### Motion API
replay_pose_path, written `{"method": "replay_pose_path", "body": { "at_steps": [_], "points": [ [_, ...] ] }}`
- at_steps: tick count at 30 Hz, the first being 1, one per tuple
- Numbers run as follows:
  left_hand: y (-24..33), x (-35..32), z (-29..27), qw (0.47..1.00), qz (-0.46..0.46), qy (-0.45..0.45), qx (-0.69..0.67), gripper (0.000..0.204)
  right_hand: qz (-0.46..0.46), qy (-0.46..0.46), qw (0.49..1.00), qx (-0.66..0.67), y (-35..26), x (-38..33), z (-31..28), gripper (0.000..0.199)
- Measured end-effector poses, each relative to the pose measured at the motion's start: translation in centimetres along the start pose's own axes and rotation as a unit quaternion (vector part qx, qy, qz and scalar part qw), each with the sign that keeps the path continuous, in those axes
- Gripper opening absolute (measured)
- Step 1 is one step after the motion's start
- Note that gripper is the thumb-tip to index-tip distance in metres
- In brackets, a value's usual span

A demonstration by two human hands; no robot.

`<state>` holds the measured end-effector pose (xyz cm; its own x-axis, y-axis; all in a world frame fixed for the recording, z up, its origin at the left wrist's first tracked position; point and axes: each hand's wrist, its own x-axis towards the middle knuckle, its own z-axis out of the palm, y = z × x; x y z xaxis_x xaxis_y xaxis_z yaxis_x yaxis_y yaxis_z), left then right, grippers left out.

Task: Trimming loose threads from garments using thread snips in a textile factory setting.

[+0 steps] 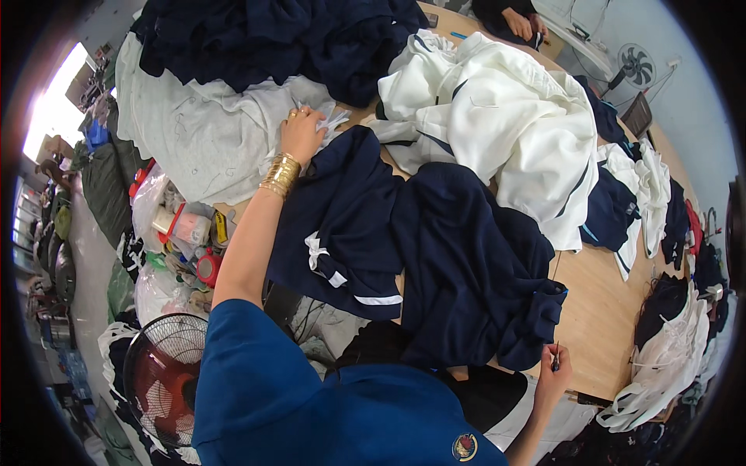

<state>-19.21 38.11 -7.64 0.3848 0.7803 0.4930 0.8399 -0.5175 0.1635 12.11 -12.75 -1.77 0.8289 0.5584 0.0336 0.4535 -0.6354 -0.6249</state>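
Left hand (301,137): extended over the tabletop (597,318), with gold bangles at the wrist; fingers bent and lowered onto a bunch of narrow white strips (336,119). Whether they pinch a strip or only touch it cannot be told.

Right hand (553,374): at the near right edge of the tabletop, fingers closed around a small dark pointed tool (556,360), tip upward; exact kind unclear.

Navy garment piece, left (342,186): spread below the left hand, with white trim near its lower edge.

Navy garment piece, right (458,248): rumpled, directly beside the first, reaching close to the right hand. Any join between the two is unclear.

Surroundings: pale grey cloth (198,136) under and left of the strips; white garments (505,116) heaped beyond the navy pieces; dark navy pile (272,39) at the far side.

Step, as judged: picking up a strip, tool kept ready. Next move calls for a single strip separated cleanly, the navy cloth left undisturbed.
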Motion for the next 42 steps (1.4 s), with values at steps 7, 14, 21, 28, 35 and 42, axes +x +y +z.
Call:
{"method": "replay_pose_path", "body": {
  "at_steps": [7, 14, 21, 28, 35, 42],
  "points": [
    [-3.2, 2.1, 1.9, 0.922, -0.190, -0.035, -0.336, 0.015, -0.003, 0.010, 1.000, 0.003, 0.9, -0.7, -0.2, 0.012],
    [-2.0, 2.5, -0.3, 0.809, -0.237, -0.077, -0.533, 0.021, 0.033, 0.006, 0.999, 0.011, 2.2, -0.8, -0.4, 0.011],
    [-2.6, 4.0, -2.8, 0.860, -0.227, 0.042, -0.456, 0.020, 0.033, 0.004, 0.999, 0.025, 2.8, -1.2, -0.3, 0.011],
    [-2.4, 3.0, -0.7, 0.996, -0.022, -0.045, -0.073, 0.019, 0.046, -0.003, 0.998, 0.032, 2.0, -1.2, 0.1, 0.012],
    [-0.6, 2.6, 2.1, 0.988, -0.139, -0.050, -0.037, 0.011, 0.015, 0.009, 0.999, 0.046, 1.8, -1.1, 0.3, 0.013],
    [1.2, 5.0, -2.1, 0.810, -0.205, -0.072, -0.544, 0.024, 0.014, 0.010, 1.000, 0.025, 6.0, 0.9, 0.3, 0.012]
  ]
}}
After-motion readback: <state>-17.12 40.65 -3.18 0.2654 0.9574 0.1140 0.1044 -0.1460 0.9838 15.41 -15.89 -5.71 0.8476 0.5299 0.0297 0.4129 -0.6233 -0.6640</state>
